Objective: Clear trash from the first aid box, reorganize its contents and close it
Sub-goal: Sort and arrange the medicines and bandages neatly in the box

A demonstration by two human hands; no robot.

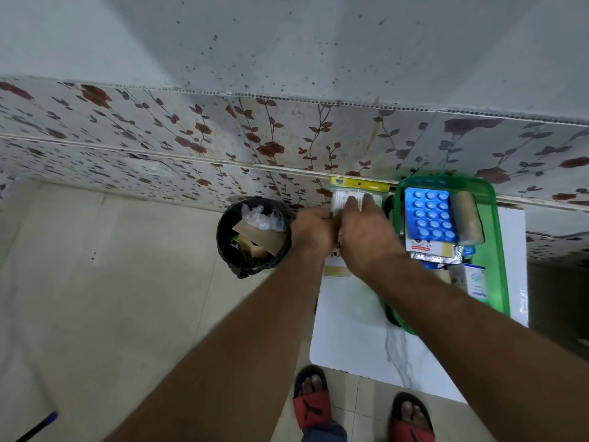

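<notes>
The green translucent first aid box [495, 250] stands open on a white marble-look table. Inside lie a blue blister pack [430, 215], a brown bandage roll [467, 220], foil strips [436, 257] and a white tube [476, 282]. Left of the box, both hands hold a clear packet with a yellow header [357, 189], which looks like cotton buds. My left hand [314, 232] grips its left side and my right hand [366, 234] covers its front. Under the hands a white and yellow card [334, 269] shows.
A black bin [253, 237] with a liner stands on the tiled floor left of the table, holding cardboard and clear plastic. The floral-papered wall runs right behind the table [360, 339]. My feet in red sandals stand at the table's near edge.
</notes>
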